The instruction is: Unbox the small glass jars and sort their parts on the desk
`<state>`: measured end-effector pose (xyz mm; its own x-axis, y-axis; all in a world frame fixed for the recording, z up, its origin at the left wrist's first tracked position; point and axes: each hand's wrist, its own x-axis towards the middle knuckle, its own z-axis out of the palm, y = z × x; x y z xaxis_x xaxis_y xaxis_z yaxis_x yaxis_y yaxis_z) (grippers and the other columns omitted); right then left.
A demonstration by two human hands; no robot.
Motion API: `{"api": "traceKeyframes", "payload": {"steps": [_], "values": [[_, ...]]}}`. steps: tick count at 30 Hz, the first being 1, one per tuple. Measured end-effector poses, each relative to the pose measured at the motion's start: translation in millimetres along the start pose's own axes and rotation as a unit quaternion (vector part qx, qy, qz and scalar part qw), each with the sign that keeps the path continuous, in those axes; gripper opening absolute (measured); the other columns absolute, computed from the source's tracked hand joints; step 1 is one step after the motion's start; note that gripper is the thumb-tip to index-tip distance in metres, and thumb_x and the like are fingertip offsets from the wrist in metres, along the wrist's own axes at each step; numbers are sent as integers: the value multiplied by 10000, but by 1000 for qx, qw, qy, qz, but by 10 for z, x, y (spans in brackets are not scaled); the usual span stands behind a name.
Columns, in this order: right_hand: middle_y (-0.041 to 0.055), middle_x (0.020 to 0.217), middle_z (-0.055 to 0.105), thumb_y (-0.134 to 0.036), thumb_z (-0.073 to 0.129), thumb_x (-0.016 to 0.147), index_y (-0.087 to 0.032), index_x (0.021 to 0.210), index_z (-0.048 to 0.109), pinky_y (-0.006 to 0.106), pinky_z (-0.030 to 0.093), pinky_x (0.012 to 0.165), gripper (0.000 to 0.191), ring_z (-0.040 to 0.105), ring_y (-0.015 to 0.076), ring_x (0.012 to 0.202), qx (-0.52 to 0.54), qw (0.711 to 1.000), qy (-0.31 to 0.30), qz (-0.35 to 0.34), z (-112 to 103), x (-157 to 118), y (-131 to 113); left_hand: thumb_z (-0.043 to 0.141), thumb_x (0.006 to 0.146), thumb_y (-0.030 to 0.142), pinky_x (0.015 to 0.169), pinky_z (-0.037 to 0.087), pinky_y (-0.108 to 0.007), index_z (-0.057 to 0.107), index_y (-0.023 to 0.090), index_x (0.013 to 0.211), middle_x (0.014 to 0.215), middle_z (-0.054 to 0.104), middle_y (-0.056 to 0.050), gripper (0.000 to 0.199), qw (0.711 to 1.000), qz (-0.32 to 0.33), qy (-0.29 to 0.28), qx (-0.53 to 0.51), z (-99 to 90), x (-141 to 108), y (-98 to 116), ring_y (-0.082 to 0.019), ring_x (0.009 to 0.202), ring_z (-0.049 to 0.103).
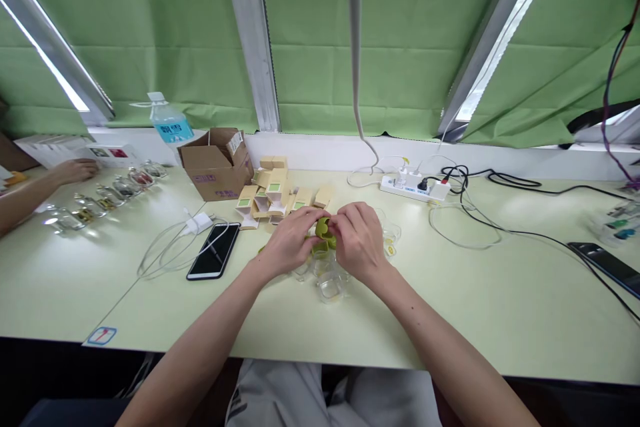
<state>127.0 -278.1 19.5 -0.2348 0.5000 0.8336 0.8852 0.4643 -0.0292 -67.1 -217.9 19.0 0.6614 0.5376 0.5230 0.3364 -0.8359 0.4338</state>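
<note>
Over the middle of the table, both my hands meet at a small olive-green piece [324,230] with curved, folded walls; its exact kind is unclear. The fingers of my left hand [290,243] are closed on its left side. My right hand [361,240] pinches its right edge between thumb and fingers. Just below lie several small clear plastic containers [330,288], partly hidden by my hands. More clear pieces with yellow spots [390,243] rest to the right of my right hand. Behind my left hand is a pile of small tan boxes [275,190] with green labels.
An open cardboard box [215,170] stands behind, beside a water bottle [170,123]. A phone [215,252] and white charger [199,222] lie left. At the back right are a power strip [410,190] and cables. Another person's hand [77,170] is near glass bottles [107,197].
</note>
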Motion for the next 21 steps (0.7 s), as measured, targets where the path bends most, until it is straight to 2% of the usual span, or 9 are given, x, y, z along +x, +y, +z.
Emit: {"api": "traceKeyframes", "payload": {"steps": [3,5,7,9,11,14,18,21], "values": [[93,946,650,-187,557,994,-210,930,662,411,413,822,125,545,260,943,62,997,14,48,-195,31,98,594,941,173,1063,508,-472,601,228,1349,1313,686,-109,413,999,-24,-2,29,-28,-9,-90,-305,1264,624],[74,942,646,-213,562,997,-230,922,658,404,426,824,123,571,249,918,100,991,-12,89,-328,15,251,620,938,216,1061,511,-468,592,243,1370,1335,681,-99,434,998,-57,10,22,-49,-14,-140,-303,1252,631],[56,945,660,-196,586,971,-238,906,660,400,431,838,107,596,237,897,128,982,-72,122,-415,-49,450,629,928,226,1068,510,-451,589,261,1380,1364,671,-82,456,997,-79,25,-9,-72,-12,-161,-289,1241,634],[41,916,677,-182,623,948,-235,868,678,413,408,888,111,598,237,915,112,974,-150,124,-436,-151,645,633,915,221,1075,507,-426,598,267,1364,1370,668,-67,453,994,-87,35,-48,-91,-3,-159,-271,1232,634],[39,912,691,-166,649,932,-235,866,705,418,393,915,110,589,241,949,90,968,-200,122,-390,-270,792,649,895,226,1070,507,-413,610,261,1329,1358,673,-61,437,992,-98,38,-73,-103,8,-156,-263,1214,638],[43,915,709,-143,658,924,-241,886,745,411,381,902,136,570,243,975,48,964,-235,117,-234,-415,900,697,855,257,997,531,-406,628,252,1265,1310,691,-59,416,988,-128,26,-83,-108,20,-178,-265,1129,663],[50,887,717,-139,665,927,-258,862,792,413,370,905,186,554,243,978,9,962,-251,107,-32,-485,915,729,825,262,923,534,-394,640,270,1233,1222,721,-47,419,985,-158,-2,-69,-111,6,-249,-271,1092,667],[49,882,723,-154,656,939,-287,877,820,414,370,885,220,550,245,961,0,963,-241,116,-9,-480,916,738,806,248,898,534,-396,642,285,1222,1209,726,-41,429,984,-169,-11,-56,-123,-17,-307,-268,1063,669]]}}
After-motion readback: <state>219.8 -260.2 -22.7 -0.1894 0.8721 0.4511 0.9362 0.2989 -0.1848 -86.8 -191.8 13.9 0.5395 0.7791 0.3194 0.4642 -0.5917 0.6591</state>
